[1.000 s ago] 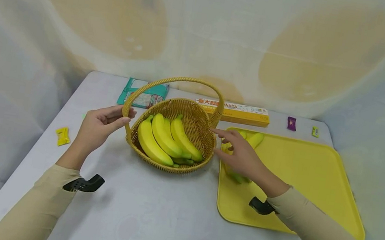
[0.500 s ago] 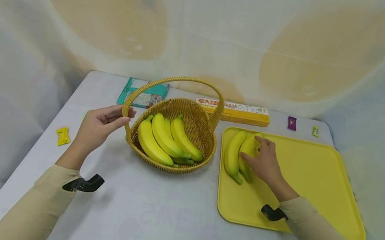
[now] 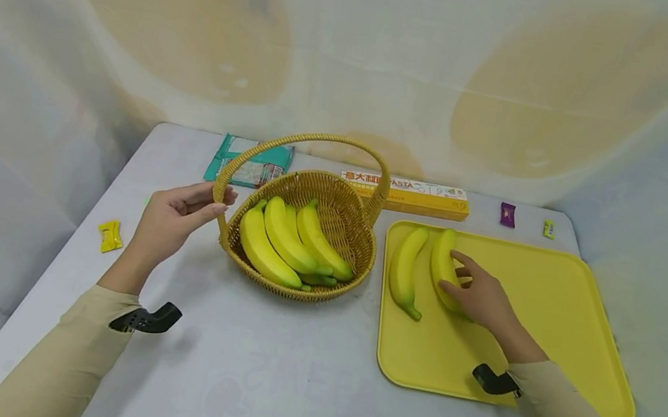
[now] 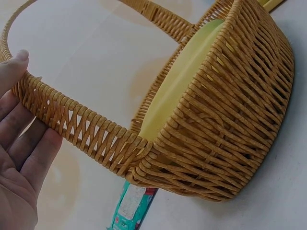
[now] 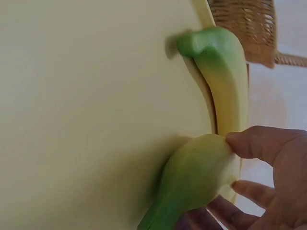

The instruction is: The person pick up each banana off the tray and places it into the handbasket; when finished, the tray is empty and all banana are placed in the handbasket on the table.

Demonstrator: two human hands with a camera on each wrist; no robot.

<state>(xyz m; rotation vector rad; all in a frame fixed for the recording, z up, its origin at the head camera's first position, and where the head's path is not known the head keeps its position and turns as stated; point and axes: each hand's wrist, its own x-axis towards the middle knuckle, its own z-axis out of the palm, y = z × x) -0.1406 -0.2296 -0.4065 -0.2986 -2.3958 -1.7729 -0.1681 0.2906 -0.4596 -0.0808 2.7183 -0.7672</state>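
My left hand (image 3: pixel 170 222) holds the left side of the handle of a wicker basket (image 3: pixel 345 221), thumb on one side and fingers on the other, as the left wrist view shows. Several yellow bananas (image 3: pixel 267 247) lie inside the basket. On the yellow tray (image 3: pixel 549 317), my right hand (image 3: pixel 484 297) pinches a banana (image 3: pixel 443 261) between thumb and fingers; its lower end is partly covered by the hand. A second banana (image 3: pixel 404 270) lies to its left along the tray's edge. In the right wrist view, the thumb presses the gripped banana (image 5: pixel 196 167).
Behind the basket lie a teal packet (image 3: pixel 259 166) and an orange-and-white pasta box (image 3: pixel 425 200). Wrapped candies sit about the table: a yellow one (image 3: pixel 110 236) at left, a purple one (image 3: pixel 507 215) and a small green one (image 3: pixel 548 229) at the back right.
My right hand has moved from beside the basket's right rim to the tray and taken hold of the right banana, shifting it rightward from its neighbour. The left hand stays on the handle.
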